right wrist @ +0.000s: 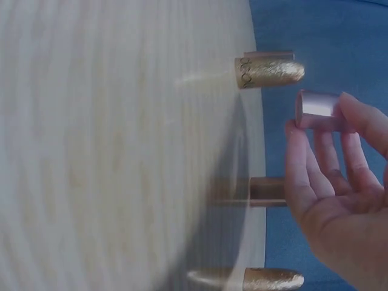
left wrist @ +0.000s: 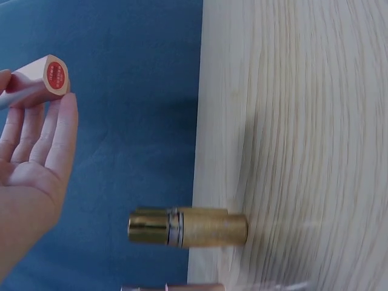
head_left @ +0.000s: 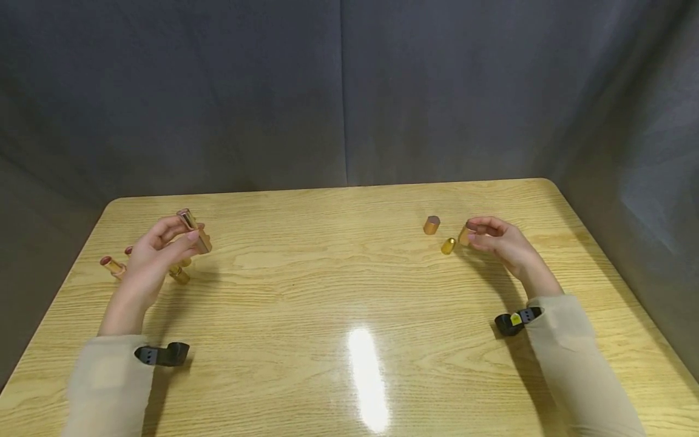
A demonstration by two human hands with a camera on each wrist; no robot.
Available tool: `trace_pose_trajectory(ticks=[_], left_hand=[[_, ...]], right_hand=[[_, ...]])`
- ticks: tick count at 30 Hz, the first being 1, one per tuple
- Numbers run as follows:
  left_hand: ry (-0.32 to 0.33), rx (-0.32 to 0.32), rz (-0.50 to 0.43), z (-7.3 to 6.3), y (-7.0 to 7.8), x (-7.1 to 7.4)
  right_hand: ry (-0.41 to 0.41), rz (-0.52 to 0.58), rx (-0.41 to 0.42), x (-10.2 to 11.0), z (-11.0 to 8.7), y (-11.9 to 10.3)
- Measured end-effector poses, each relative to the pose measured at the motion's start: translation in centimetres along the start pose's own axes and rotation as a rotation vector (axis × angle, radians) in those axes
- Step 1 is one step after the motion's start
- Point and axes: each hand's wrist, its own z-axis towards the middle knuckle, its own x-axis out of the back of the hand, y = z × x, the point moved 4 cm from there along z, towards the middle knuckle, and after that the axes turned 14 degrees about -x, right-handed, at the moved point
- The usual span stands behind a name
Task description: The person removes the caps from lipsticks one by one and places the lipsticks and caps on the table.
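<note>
In the head view, my left hand (head_left: 158, 249) pinches a tilted rose-gold lipstick tube (head_left: 196, 233) above the table's left side. The left wrist view shows the lipstick tube (left wrist: 30, 85) with a round red label on its end. Below it stands a gold lipstick (left wrist: 209, 228). On the right, my right hand (head_left: 502, 243) pinches a rose-gold lipstick cap (right wrist: 320, 111) between thumb and fingers, raised off the table. Near that hand stand a gold rounded cap (head_left: 448, 246) and a copper-coloured cap (head_left: 431, 225).
More lipstick tubes stand around the left hand, among them a gold one (head_left: 111, 265) and another (head_left: 179, 274); some are partly hidden. The right wrist view shows a further copper cap (right wrist: 267, 191) and gold cap (right wrist: 273, 279). Dark curtains (head_left: 344, 91) surround the wooden table (head_left: 306, 303).
</note>
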Motion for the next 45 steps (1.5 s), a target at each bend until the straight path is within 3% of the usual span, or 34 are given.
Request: trace_pose_trajectory(ticks=[7,31,45], left_hand=[[0.022,-0.035,-0.031,-0.6,0.4,1.4],[0.09,-0.045,-0.153,-2.4,-0.2,5.3],[0.126,0.008,-0.135,-3.7,-0.8,7.4]], right_hand=[[0.008,-0.123,-0.057,0.4,0.3,0.8],[-0.002,-0.19,-0.139,1.2,0.6,2.1],[-0.057,-0.085,-0.127,1.2,0.5,2.0]])
